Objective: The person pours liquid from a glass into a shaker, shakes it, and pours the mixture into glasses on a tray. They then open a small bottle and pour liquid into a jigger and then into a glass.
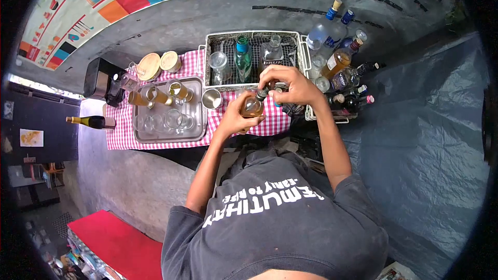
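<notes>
My left hand (236,119) is wrapped around a clear bottle (252,107) with amber liquid in it, held over the front of the checkered cloth. The fingers of my right hand (290,84) are closed on the dark top of this bottle; they hide whether a cap is on it. Just left of the bottle stands a metal cup (211,99). Behind my hands, a white wire basket (254,33) holds a green bottle (243,59), a clear bottle (271,52) and an upturned glass (219,65).
A metal tray (197,134) on the red checkered cloth (118,134) carries several glasses, some with amber drink. A dark bottle (91,122) lies at the cloth's left edge, near a black machine (101,80). Several bottles (340,62) crowd the right side.
</notes>
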{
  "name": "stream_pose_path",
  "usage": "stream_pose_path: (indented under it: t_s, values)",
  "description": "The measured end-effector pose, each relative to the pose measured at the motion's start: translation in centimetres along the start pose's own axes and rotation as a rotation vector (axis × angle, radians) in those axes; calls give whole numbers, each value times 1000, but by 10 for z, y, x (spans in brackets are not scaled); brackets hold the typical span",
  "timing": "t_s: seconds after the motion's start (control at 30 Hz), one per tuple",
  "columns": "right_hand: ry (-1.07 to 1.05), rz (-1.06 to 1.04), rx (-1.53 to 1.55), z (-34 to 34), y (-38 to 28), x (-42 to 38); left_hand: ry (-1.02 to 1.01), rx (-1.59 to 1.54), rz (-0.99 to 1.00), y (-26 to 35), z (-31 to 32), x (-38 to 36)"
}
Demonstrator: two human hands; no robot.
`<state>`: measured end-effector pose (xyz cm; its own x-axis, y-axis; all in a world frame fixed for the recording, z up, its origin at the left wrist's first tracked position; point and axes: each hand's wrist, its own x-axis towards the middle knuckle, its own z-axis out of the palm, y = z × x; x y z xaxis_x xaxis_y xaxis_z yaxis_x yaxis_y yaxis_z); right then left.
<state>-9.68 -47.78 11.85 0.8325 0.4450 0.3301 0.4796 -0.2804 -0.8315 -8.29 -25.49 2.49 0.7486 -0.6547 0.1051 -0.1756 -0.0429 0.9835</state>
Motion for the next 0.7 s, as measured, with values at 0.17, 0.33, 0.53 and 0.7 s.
stream_pose_path:
  t_s: [0.17,0.33,0.53,0.7]
  values:
    - [-17,93,29,2,1,-3,25,-51,-55,-10,3,-2]
    - [46,165,113,6,8,-10,46,-1,-41,-6,2,-5]
    - [364,274,347,30,56,-48,137,-85,-105,-13,-1,-10]
    - [555,643,293,70,145,-95,171,-56,-116,-15,-9,-17]
